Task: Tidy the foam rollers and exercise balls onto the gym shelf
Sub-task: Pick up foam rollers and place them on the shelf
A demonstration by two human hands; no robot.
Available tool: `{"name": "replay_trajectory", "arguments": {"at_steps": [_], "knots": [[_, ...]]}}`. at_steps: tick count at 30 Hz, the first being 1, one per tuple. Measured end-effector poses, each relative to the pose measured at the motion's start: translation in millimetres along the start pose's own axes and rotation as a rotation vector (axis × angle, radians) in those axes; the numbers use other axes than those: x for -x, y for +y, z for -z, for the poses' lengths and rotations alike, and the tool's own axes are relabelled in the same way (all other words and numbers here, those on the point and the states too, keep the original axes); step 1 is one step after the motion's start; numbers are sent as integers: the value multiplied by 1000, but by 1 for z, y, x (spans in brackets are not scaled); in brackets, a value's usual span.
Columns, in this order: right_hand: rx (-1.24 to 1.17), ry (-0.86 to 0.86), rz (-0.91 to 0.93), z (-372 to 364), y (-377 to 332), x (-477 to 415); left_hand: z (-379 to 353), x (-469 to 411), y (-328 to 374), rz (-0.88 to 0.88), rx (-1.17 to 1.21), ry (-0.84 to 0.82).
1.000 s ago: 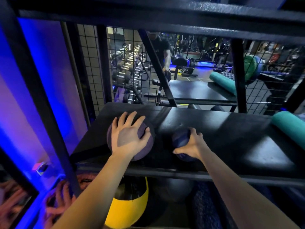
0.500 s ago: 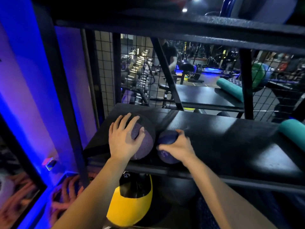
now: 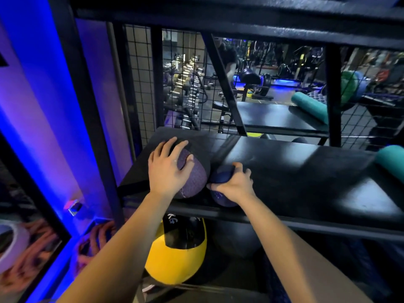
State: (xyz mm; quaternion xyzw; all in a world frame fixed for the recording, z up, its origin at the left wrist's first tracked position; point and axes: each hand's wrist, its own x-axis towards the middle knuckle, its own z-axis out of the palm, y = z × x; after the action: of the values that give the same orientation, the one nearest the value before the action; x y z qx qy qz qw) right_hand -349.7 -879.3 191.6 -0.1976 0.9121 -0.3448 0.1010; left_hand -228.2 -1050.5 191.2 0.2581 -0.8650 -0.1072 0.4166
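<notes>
The left hand point(image 3: 168, 171) lies flat, fingers spread, on the large purple textured ball point(image 3: 196, 178). This ball sits at the left end of the black shelf board point(image 3: 295, 171), close to the front edge. The right hand point(image 3: 234, 184) curls its fingers round the small dark-blue ball point(image 3: 219, 176), which touches the big one. I think the left palm should steady its ball while the right hand pushes the small one deeper before it lets go, so that neither ball rolls off.
</notes>
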Motion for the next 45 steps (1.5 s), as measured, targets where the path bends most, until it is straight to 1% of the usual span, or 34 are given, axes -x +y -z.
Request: {"name": "replay_trajectory", "arguments": {"at_steps": [5,8,9,10,13,15,17,19,20,22,24,26,29,33,36,39,43,45], "knots": [[-86,-43,77,8,17,8,7,-1,3,16,-31,-65],[-187,24,98,14,34,14,13,-9,3,54,34,-201],[-242,60,101,18,41,14,17,-11,4,71,75,-215],[-291,88,98,24,46,13,21,-12,7,80,115,-179],[-364,141,80,42,66,9,31,-9,29,52,190,28],[-414,215,69,53,83,7,26,-3,51,-56,190,64],[-435,267,45,64,101,8,12,6,74,-252,166,43],[-432,292,30,77,121,10,-7,18,101,-441,184,55],[-423,306,28,85,130,12,-16,25,119,-498,214,59],[-407,342,15,103,151,15,-32,39,158,-520,306,21],[-385,387,1,124,176,20,-49,52,200,-476,386,-85],[-371,427,-32,148,207,27,-68,63,240,-430,420,-231],[-330,504,-88,198,261,41,-96,80,299,-434,467,-366],[-304,611,-141,276,340,70,-134,112,387,-428,545,-434],[-286,644,-176,331,398,99,-157,147,468,-373,640,-514],[-319,686,-201,383,453,124,-175,180,549,-377,741,-577],[-333,756,-195,439,514,148,-199,213,634,-390,796,-592],[-309,809,-189,459,538,152,-206,228,662,-402,766,-579]]}}
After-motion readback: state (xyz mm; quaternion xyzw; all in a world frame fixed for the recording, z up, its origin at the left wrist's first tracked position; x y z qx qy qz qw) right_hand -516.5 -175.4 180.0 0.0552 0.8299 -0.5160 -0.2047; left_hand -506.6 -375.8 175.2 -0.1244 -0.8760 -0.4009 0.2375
